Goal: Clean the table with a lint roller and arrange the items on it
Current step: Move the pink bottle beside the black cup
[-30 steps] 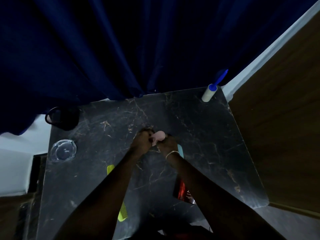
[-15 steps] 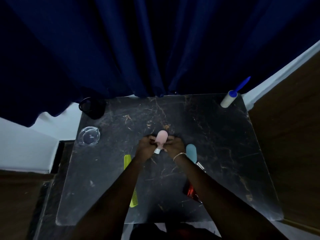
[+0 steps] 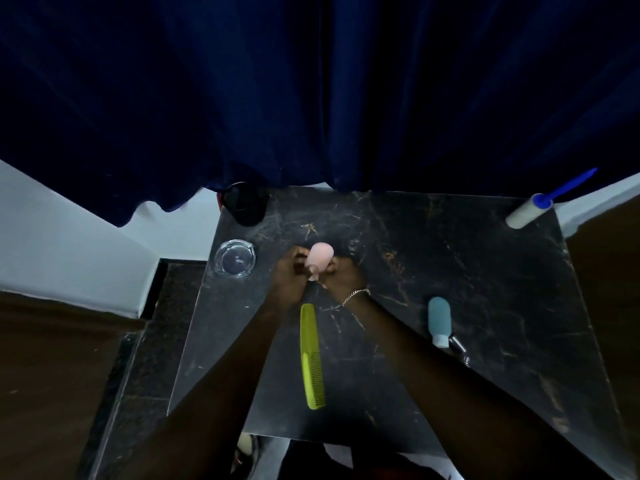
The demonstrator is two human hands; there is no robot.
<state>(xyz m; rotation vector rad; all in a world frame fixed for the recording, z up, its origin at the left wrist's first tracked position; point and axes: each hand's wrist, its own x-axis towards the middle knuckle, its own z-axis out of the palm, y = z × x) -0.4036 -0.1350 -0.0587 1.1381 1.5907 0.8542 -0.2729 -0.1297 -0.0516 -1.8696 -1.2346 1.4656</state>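
Seen from above: black marbled desk (image 3: 467,289) under a dark blue curtain (image 3: 311,98).

Near the middle of the far half, both hands together around a small pink bottle (image 3: 320,257). Left hand (image 3: 290,275) curled against the left side of it, fingers closed on it. Right hand (image 3: 343,273) pressed to the right side and lower end, also closed on it, with a thin chain bracelet (image 3: 356,296) on the wrist. Rounded end of the bottle pointing away, pale cap end toward the person, partly hidden between the fingers. Cannot tell if the bottle touches the desk.

Lint roller (image 3: 530,211) at the far right corner, well apart from both hands, white roll lying on the desk, blue handle sticking out past the edge.

Yellow-green comb (image 3: 311,355) flat on the desk between the two forearms, long way toward the person, teeth on the right side of the near half.

Blue-grey bottle (image 3: 439,320) lying on the right side, pale cap toward the person; just beside the cap a small metal thing (image 3: 459,344), too dark to name.

Glass ashtray (image 3: 234,258) at the far left edge, near the left hand but apart. Behind it a black cup (image 3: 246,204) at the far left corner, partly under the curtain.
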